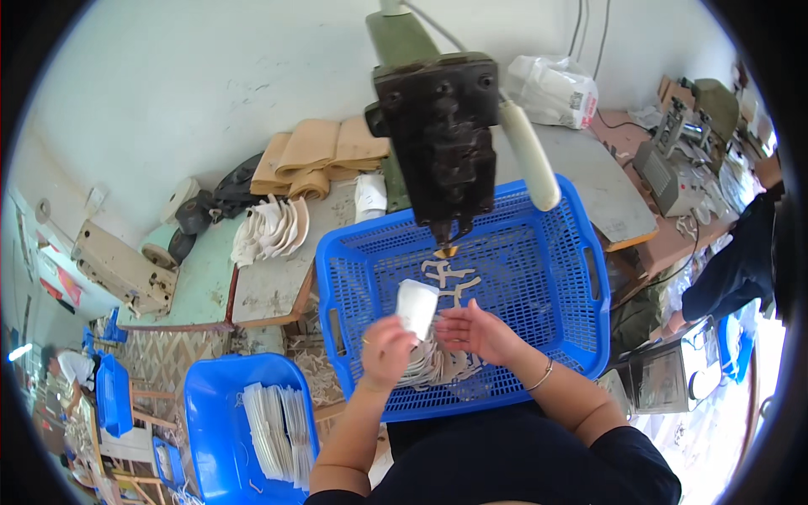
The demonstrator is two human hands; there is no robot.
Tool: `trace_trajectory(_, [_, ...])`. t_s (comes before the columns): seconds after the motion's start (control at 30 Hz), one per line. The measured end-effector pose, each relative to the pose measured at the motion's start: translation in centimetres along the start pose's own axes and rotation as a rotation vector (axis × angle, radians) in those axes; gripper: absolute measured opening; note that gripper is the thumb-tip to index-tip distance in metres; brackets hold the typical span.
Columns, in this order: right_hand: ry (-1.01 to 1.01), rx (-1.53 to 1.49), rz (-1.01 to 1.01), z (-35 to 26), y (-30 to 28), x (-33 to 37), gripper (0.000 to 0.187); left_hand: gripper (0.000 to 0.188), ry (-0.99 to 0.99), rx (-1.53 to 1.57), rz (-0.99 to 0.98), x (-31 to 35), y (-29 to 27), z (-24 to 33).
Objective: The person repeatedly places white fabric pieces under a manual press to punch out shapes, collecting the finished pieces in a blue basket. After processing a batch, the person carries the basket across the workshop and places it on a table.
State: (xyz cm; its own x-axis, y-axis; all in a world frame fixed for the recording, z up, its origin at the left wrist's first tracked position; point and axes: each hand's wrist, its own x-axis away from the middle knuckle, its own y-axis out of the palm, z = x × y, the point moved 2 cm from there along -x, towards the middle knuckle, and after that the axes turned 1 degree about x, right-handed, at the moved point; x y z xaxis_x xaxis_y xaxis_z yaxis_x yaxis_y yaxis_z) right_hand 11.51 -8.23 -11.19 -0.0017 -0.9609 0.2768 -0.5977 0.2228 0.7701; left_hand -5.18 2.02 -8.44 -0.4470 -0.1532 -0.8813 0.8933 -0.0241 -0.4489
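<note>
My left hand pinches a small white flat piece, rounded at its corners, and holds it up above a blue perforated basket. Close to the right of that piece is my right hand, its fingers stretched out and apart, with nothing visible in them. Below both hands, a heap of white pieces lies in the basket's near part. Loose white strips lie farther in. Over the basket's far side hangs a black machine head, its brass-coloured tip just beyond the held piece.
A pale lever handle slopes down beside the machine head. To the left stands a blue tub with stacked white strips. Curved white pieces and tan sheets lie on the worktop. A co-worker's dark sleeve is at far right.
</note>
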Motion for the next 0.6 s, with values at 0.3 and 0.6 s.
trace_trajectory(0.3, [-0.289, 1.548, 0.085, -4.8, 1.6, 1.5, 0.027, 0.035, -0.069, 0.241, -0.149, -1.8, 2.9, 5.4])
trace_trajectory(0.6, [-0.935, 1.18, 0.392, -8.4, 4.2, 3.3, 0.044, 0.026, -0.625, 0.491, -0.444, -3.5, 3.5, 1.9])
